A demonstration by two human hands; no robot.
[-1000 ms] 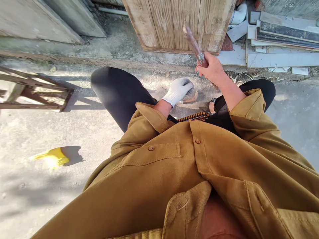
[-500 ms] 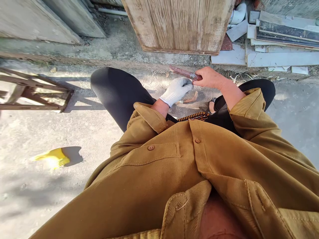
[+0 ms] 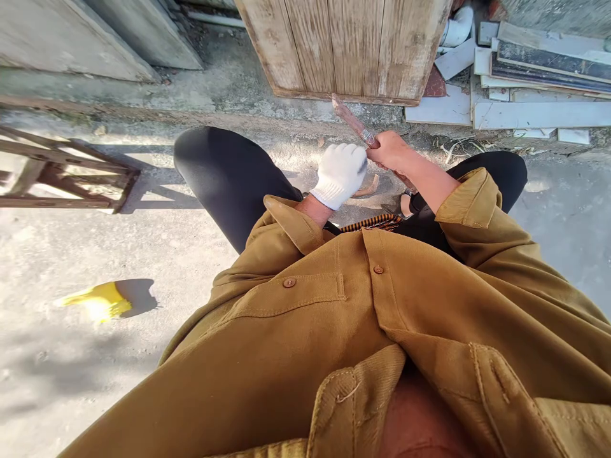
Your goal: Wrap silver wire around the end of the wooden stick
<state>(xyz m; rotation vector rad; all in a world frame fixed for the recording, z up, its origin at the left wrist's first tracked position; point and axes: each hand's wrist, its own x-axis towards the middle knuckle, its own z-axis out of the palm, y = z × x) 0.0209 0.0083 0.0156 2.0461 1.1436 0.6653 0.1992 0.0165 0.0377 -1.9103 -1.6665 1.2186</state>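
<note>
My bare right hand [image 3: 392,152] is closed round a brown wooden stick [image 3: 351,117]. The stick slants up to the left, and several turns of thin silver wire [image 3: 368,137] circle it just beside my fingers. My left hand [image 3: 340,173], in a white knitted glove, makes a fist close to my right hand and the wire; whatever it grips is hidden by the glove. Below the hands, a second curved piece of wood [image 3: 367,187] lies low between my legs, partly covered by the glove. A black and orange striped cord or band [image 3: 372,222] shows near my lap.
A wooden panel [image 3: 353,51] stands ahead against the wall. White and dark boards [image 3: 539,114] are piled at the right, near a white pipe elbow [image 3: 459,27]. On the left are a wooden frame [image 3: 67,168] and a yellow object [image 3: 98,302] on the concrete floor.
The stick has tilted, its far end swinging up. My gloved left hand has turned over, its back now facing up, and the lower end of the stick shows below my right hand.
</note>
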